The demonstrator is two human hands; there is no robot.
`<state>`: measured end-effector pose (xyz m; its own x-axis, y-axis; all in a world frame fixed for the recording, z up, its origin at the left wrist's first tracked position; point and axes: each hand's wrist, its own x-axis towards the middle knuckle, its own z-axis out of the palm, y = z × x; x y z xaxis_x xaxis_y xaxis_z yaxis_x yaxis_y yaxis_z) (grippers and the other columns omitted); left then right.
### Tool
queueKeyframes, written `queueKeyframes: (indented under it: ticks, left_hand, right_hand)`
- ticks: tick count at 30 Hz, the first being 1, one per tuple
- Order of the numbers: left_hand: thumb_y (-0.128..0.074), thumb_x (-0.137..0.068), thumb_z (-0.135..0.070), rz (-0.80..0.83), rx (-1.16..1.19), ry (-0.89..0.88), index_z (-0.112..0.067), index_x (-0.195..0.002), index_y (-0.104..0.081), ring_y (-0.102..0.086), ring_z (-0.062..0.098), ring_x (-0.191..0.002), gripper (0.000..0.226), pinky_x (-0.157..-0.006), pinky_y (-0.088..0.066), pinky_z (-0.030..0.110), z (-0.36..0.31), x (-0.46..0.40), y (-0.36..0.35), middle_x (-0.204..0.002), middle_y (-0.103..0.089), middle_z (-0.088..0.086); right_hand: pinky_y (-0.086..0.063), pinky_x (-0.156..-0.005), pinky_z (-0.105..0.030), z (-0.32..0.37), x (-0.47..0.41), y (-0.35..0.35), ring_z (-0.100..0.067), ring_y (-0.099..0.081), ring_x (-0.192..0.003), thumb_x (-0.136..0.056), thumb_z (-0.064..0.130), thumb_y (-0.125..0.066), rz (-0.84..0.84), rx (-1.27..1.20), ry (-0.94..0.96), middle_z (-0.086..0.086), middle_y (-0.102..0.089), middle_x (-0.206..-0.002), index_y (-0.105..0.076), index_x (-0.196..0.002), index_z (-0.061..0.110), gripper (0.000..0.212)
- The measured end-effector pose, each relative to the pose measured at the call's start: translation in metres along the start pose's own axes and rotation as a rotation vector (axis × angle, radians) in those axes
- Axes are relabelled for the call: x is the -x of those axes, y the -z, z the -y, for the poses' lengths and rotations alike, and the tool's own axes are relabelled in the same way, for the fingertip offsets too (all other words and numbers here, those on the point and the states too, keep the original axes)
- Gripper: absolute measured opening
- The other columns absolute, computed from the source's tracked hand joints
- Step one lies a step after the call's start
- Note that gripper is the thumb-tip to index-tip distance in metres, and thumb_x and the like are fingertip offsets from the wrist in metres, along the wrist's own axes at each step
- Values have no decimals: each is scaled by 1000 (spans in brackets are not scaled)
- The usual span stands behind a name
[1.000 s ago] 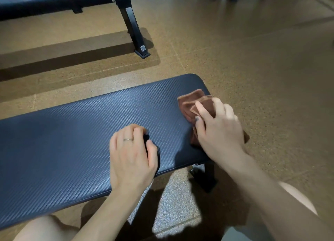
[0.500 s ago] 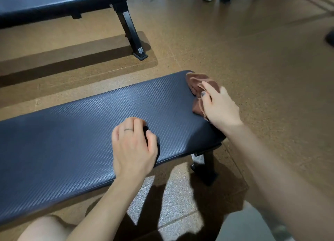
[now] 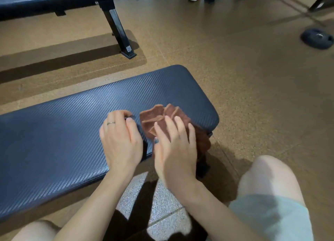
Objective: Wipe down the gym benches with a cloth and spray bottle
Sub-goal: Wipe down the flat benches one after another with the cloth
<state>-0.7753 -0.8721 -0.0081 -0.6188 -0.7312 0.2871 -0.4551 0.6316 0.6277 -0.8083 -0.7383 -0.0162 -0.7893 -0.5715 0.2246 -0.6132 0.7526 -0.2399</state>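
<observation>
Only the head view to go on. The right hand (image 3: 173, 146) has its fingers (image 3: 180, 127) straight and a bit spread, pressing the brown cloth (image 3: 159, 118) flat on the near bench's surface (image 3: 54, 136), right by its right end, with part of the cloth drooping over the front edge. The left hand (image 3: 120, 141) rests just beside it, fingers curled under, seemingly holding nothing. No spray bottle in sight. I'd say this bench is mid-wipe: I can't tell from the pad which parts are clean. The second bench (image 3: 45, 2) behind sits untouched for now, so plenty left.
</observation>
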Motion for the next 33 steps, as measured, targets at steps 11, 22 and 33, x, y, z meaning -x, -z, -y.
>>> queueKeyframes:
  ticks: [11, 22, 33]
  left_hand:
    - [-32, -99, -27, -9, 53, 124, -15, -104, -57, -52, 26, -104, 28, -100, -32, 42, 4, -2, 3, -109, -58, 2]
    - [-32, -100, -28, -5, 46, 118, -18, -104, -55, -51, 22, -102, 26, -104, -36, 45, -1, -2, 0, -108, -57, -1]
    - [-34, -102, -21, -347, 388, -26, -8, -115, -58, -58, 25, -107, 30, -95, -44, 57, 5, 0, 25, -114, -60, 3]
  right_hand:
    - [-37, -76, -38, -82, -27, 11, -27, -51, -101, -96, 35, -60, -220, 137, 60, -3, -64, -120, -70, -119, 28, 27]
    - [-35, -93, -48, -67, -157, -5, -37, -47, -114, -103, 33, -40, -60, 194, -48, -16, -55, -126, -65, -120, 15, 35]
    - [-40, -95, -46, 41, -107, -19, -29, -49, -122, -93, 34, -51, 129, -16, 765, -1, -58, -135, -68, -123, 24, 36]
